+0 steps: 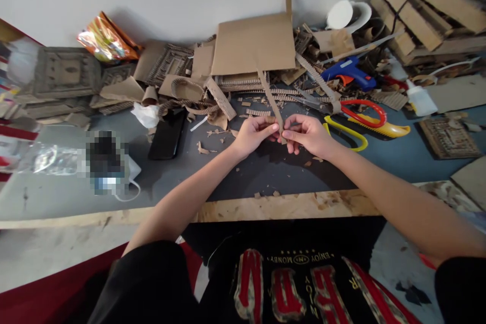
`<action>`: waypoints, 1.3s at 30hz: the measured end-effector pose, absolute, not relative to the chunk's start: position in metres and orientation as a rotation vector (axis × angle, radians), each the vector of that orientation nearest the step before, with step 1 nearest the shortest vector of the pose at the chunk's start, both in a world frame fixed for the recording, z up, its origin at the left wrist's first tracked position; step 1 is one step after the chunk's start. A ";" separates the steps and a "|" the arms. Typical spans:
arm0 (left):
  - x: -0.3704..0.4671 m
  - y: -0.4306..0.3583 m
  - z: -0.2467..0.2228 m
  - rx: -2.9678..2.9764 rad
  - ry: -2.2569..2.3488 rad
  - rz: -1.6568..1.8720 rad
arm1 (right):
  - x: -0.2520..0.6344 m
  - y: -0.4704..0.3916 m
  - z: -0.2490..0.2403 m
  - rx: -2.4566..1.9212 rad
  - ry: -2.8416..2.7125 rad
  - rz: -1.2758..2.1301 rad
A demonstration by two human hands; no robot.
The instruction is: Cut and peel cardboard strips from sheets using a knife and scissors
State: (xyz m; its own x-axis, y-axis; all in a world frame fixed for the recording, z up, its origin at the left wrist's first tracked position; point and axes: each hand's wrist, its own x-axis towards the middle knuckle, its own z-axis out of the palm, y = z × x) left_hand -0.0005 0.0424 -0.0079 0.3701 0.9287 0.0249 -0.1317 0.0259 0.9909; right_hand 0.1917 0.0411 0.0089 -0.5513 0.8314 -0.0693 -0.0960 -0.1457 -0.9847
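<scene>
Both hands are observed working at the front of the grey work surface (228,177), on one narrow cardboard strip (271,97). The left hand (253,135) has its thumb and forefinger closed on the strip near its lower end; the right hand (309,134) pinches the same end from the other side, thumb uppermost, its remaining fingers loosely curled beneath. The strip rises at a slant from the fingertips toward the large cardboard sheet (254,45), its far end unsupported and blurred in my view. In my judgement, good handling here calls for light, even pressure from both thumbs, since a hard pinch could crush the board or leave a crease. The two grips are close together, which should give fine control at the lower end but little over the long free length; small, slow movements would limit sway and twisting. Working low over the surface, with the lower edge in plain sight, appears sound. Noted nearby: the red-handled scissors (367,113) and a yellow-handled tool (363,143) lie just beyond the right hand, so elbow and wrist should swing with care. Whether the strip is already creased, I cannot tell.
</scene>
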 end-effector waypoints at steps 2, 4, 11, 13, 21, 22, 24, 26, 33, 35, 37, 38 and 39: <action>0.000 0.041 -0.006 1.272 0.823 0.944 | 0.192 0.040 0.010 -0.879 -1.466 1.751; -0.001 0.042 -0.005 1.269 0.784 0.928 | 0.192 0.040 0.010 -0.883 -1.481 1.747; -0.002 0.043 -0.013 1.260 0.775 1.132 | 0.195 0.038 0.004 -0.862 -1.644 1.474; -0.001 0.043 -0.015 1.229 0.819 1.172 | 0.197 0.035 0.003 -0.959 -1.773 1.223; 0.000 0.042 -0.011 1.156 0.890 1.135 | 0.196 0.029 0.007 -0.943 -2.029 0.635; 0.000 0.042 -0.010 1.152 0.894 1.124 | 0.196 0.030 0.007 -0.943 -2.040 0.622; 0.000 0.043 -0.010 1.148 0.912 1.109 | 0.195 0.031 0.006 -0.955 -2.055 0.619; 0.000 0.043 -0.011 1.142 0.928 1.103 | 0.196 0.031 0.006 -0.963 -2.063 0.618; -0.001 0.042 -0.009 1.161 0.890 1.097 | 0.196 0.030 0.007 -0.944 -2.065 0.632; -0.001 0.041 -0.009 1.177 0.899 1.061 | 0.196 0.029 0.007 -0.951 -2.065 0.649; 0.000 0.040 -0.009 1.218 0.914 1.010 | 0.196 0.029 0.008 -0.970 -2.062 0.668; 0.000 0.039 -0.009 1.243 0.915 0.994 | 0.197 0.029 0.008 -0.975 -2.056 0.687; 0.000 0.039 -0.009 1.268 0.912 0.989 | 0.197 0.029 0.008 -0.976 -2.046 0.715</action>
